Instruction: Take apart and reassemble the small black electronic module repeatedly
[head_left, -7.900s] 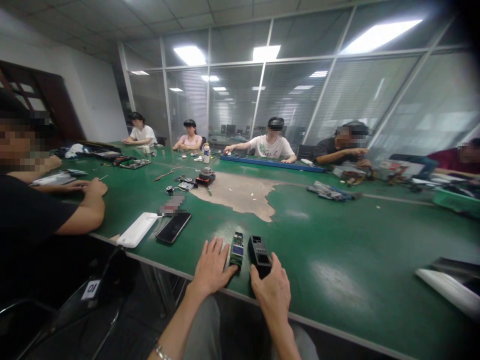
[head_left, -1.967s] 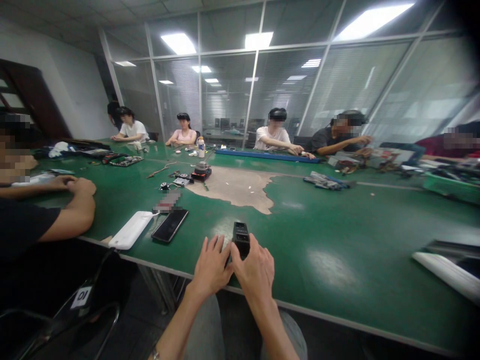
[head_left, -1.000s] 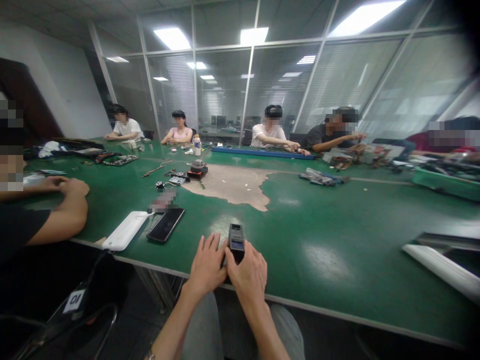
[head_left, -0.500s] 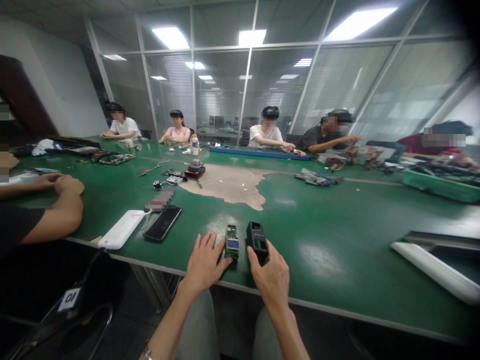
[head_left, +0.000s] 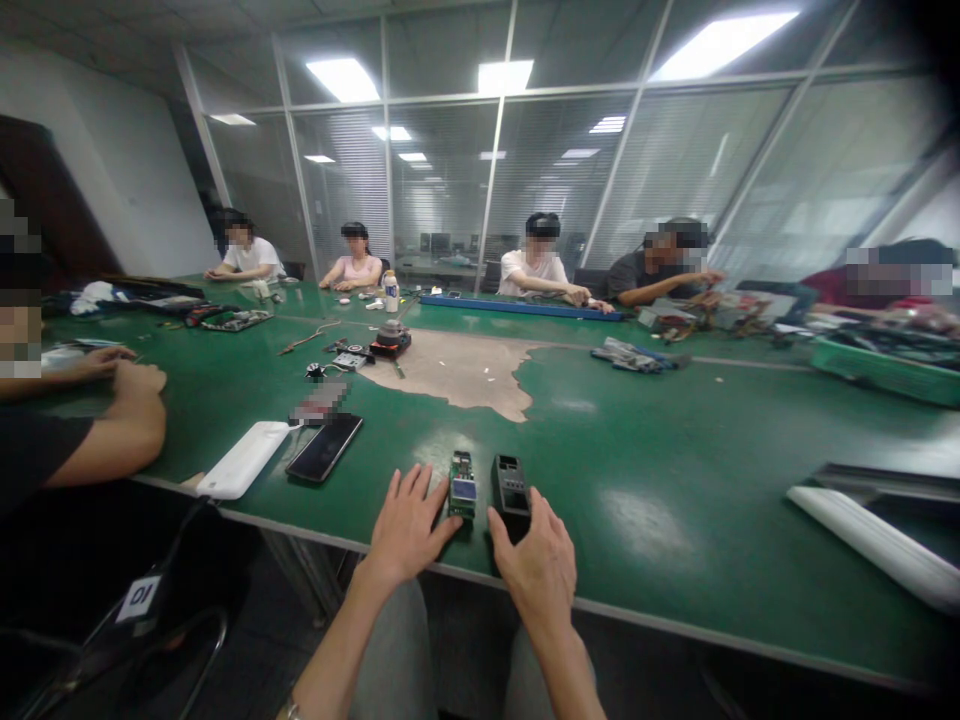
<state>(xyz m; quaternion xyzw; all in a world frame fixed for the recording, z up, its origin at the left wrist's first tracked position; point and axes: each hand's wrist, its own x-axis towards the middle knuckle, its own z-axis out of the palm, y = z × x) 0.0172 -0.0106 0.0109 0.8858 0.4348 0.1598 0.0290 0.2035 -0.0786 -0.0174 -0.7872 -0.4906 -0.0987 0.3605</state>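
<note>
My left hand [head_left: 405,525] lies flat on the green table with its fingers spread. Its thumb and fingertips are beside the left edge of a narrow green circuit board [head_left: 463,480], which carries a small bluish screen. To the right of the board, a black plastic casing [head_left: 512,485] with rectangular cutouts lies on the table. My right hand [head_left: 536,545] is around the casing's near end, thumb on the left and fingers on the right, spread wider than the casing. Whether the fingertips still touch it is hard to see.
A black smartphone [head_left: 326,447] and a white power bank [head_left: 244,458] lie to the left, near a co-worker's arm [head_left: 120,430]. At the right is a white-edged frame [head_left: 862,540]. Further back are gloves [head_left: 634,355], a green basket [head_left: 885,368] and several seated people.
The black casing has come slightly towards me and lies flatter. My right thumb and fingers have spread apart around it. My left hand has hardly moved.
</note>
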